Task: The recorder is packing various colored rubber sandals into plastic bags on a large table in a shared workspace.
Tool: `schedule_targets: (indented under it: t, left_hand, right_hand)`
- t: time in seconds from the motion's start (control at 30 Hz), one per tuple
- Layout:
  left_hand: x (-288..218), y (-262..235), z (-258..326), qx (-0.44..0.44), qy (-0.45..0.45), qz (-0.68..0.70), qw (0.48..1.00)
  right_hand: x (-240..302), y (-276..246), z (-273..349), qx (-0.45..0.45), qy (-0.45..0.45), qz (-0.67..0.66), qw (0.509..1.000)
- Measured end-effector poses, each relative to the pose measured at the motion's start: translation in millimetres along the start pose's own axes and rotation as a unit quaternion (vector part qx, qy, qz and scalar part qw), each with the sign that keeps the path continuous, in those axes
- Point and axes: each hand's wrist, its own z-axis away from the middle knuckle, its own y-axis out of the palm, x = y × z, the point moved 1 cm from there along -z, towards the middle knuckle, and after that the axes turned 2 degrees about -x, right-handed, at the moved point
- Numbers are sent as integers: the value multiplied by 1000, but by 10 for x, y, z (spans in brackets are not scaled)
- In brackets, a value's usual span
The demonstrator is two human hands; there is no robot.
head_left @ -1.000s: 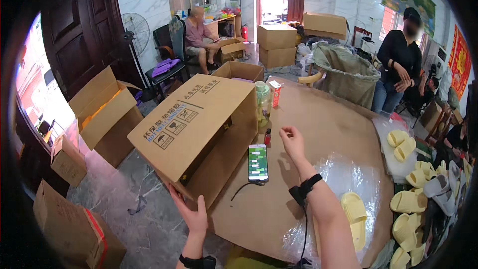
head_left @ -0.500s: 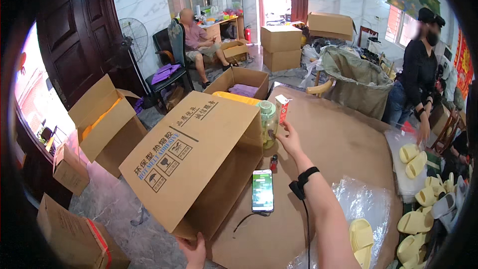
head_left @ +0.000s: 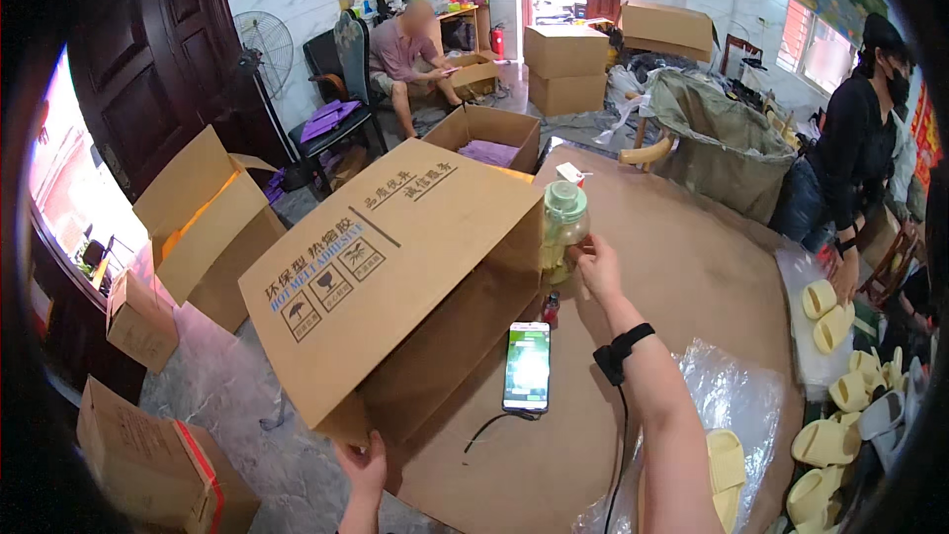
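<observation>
A large brown cardboard box (head_left: 395, 237) lies tilted on its side at the table's left, its open end facing right. My left hand (head_left: 364, 463) grips its lower near corner, fingers partly hidden under the cardboard. My right hand (head_left: 599, 272) is closed at the side of a clear jar with a pale green lid (head_left: 565, 200), beside the box's far edge. Something greenish is inside the jar. Behind it shows the top of a small white and red carton (head_left: 570, 173). A small red bottle (head_left: 551, 310) and a lit phone (head_left: 527, 368) with a black cord lie nearer me.
Plastic sheeting (head_left: 736, 386) and yellow slippers (head_left: 727, 475) are at the table's right. More slippers (head_left: 825, 443) are piled beyond its edge. A person in black (head_left: 855, 148) stands there; another person (head_left: 403, 54) sits at the back. Open boxes (head_left: 203, 227) stand on the left floor.
The box's far end has shifted to the right and away from me. The jar and my right hand have also moved right. My left hand stays on the box's corner.
</observation>
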Motion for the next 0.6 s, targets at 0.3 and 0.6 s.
schedule_targets:
  t: [0.3,0.6]
  left_hand:
    - [124,118,-321,69,70,1,995]
    - [105,256,-333,40,51,-7,998]
  right_hand:
    - [12,-658,379,-33,25,60,997]
    - [234,-564,1005,-151,-20,218,964]
